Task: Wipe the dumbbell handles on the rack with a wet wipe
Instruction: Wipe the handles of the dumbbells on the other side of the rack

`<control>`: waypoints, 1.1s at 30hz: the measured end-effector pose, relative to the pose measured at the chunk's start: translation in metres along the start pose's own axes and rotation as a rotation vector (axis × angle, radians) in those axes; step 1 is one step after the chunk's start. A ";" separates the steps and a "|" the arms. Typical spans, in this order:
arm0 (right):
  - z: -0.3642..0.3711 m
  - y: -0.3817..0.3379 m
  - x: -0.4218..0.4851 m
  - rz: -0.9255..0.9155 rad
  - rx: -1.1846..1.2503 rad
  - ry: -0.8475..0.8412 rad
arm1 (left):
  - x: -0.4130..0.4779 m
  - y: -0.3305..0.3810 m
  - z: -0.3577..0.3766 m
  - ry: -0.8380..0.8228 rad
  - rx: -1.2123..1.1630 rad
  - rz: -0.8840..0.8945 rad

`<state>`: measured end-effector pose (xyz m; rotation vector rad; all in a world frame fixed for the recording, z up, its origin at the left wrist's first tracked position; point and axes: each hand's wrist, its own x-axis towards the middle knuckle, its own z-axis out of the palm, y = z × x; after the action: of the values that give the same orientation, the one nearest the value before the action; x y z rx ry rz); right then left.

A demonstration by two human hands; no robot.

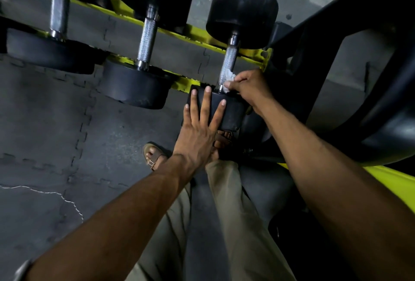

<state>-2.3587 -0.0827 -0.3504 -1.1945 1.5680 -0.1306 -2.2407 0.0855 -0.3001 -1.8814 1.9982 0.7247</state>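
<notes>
Head view: the right hand (249,88) pinches the bunched wet wipe (229,76) against the near end of the rightmost dumbbell handle (229,59), with its digits curled round the wad. The left hand (199,128) lies flat on the near rubber head (232,110), fingers (205,103) straight and spread, tips just short of the handle. The dumbbell rests on the yellow rack (202,38). The wipe is judged soft, light and limp, best held bunched. The knurled steel handle is rigid and likely to snag it. The dumbbell appears heavy and unlikely to shift. The middle handle (147,40) and the far-left handle (58,9) lie left of the spread fingers.
</notes>
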 end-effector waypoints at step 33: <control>0.047 -0.129 0.002 -0.252 -1.754 -0.510 | 0.003 -0.002 0.001 0.016 0.013 0.017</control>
<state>-2.2430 -0.1241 -0.2889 -2.3980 0.7904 1.5467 -2.2390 0.0841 -0.3030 -1.8701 2.0264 0.7017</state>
